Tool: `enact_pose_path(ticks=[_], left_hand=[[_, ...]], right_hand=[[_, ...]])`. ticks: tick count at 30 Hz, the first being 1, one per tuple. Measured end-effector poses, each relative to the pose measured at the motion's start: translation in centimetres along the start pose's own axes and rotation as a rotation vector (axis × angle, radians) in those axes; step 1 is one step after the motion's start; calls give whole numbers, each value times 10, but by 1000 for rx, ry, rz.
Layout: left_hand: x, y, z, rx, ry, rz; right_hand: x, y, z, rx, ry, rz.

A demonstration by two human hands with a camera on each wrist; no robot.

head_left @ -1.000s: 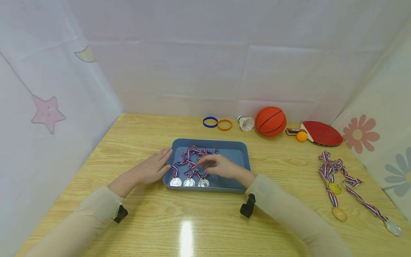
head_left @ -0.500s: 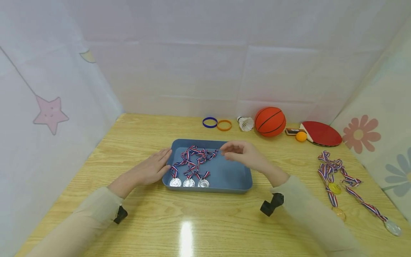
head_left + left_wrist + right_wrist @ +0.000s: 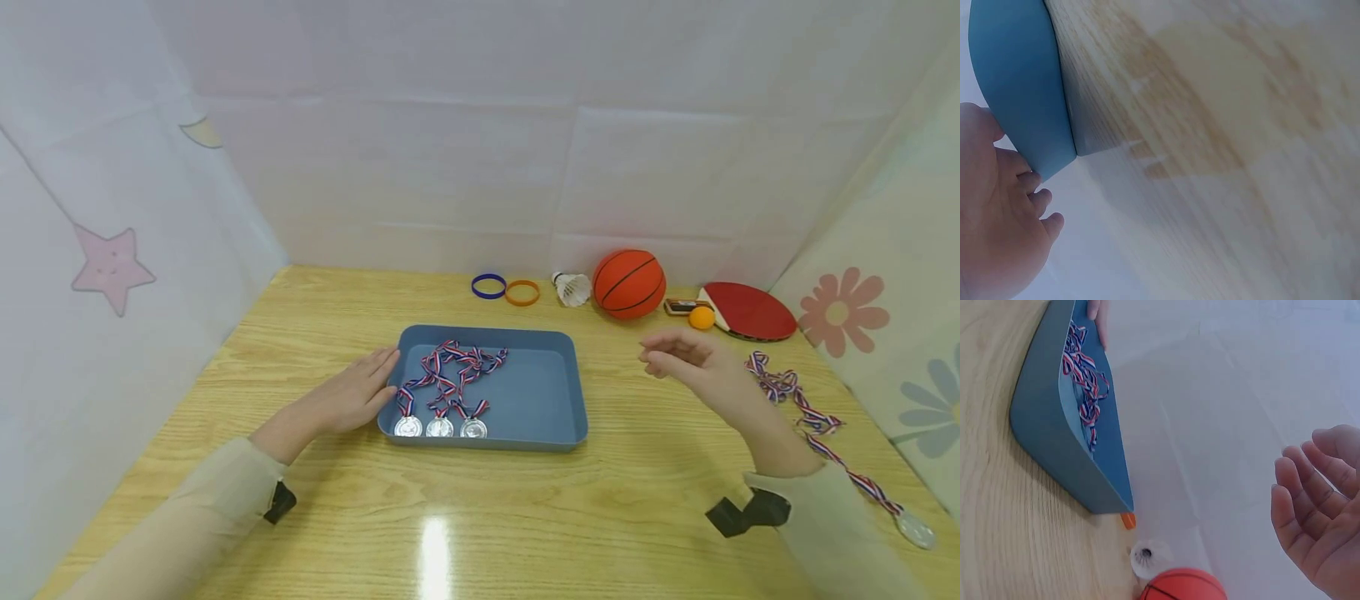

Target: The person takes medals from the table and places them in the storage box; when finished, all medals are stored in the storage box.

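A blue-grey tray [image 3: 540,400] stands mid-table. In its left half lie three silver medals [image 3: 439,427] in a row along the near side, their striped ribbons [image 3: 450,375] tangled behind them. My left hand [image 3: 352,396] rests with straight fingers against the tray's left wall; the left wrist view shows its fingertips at the tray's end. To the right of the tray, my right hand [image 3: 697,367] hovers above the table, fingers loosely bent, holding nothing. Below and right of it lie more striped ribbons [image 3: 783,387] and a silver medal [image 3: 916,529]; the right arm hides part of that group.
Along the back are a blue wristband [image 3: 489,287], an orange wristband [image 3: 522,292], a shuttlecock [image 3: 572,289], a basketball [image 3: 629,284], an orange ball [image 3: 701,318] and a red table-tennis bat [image 3: 750,311]. Cloth walls enclose the table's back and sides.
My right hand has lifted out of the tray and travelled right, toward the ribbons at the table's right side. The left hand and the medals in the tray stay put.
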State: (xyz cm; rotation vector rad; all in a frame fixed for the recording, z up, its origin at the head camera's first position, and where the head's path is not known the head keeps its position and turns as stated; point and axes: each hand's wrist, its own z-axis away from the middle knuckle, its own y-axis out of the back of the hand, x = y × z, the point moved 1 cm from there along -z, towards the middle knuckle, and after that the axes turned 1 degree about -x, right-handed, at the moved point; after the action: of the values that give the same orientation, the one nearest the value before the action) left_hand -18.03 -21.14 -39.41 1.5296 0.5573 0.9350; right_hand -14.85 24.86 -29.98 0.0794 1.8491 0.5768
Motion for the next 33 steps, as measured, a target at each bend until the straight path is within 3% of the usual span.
enact_pose_path(ticks=[6, 11, 23, 33], left_hand=[[-1, 0, 0, -2, -2, -2], [0, 1, 0, -5, 0, -3], [0, 0, 3, 16, -10, 6], [0, 2, 2, -15, 8, 2]], right_hand=[[18, 32, 36, 100, -80, 90], [44, 57, 66, 106, -159, 148], [97, 93, 122, -49, -348, 292], [120, 97, 143, -117, -411, 480]])
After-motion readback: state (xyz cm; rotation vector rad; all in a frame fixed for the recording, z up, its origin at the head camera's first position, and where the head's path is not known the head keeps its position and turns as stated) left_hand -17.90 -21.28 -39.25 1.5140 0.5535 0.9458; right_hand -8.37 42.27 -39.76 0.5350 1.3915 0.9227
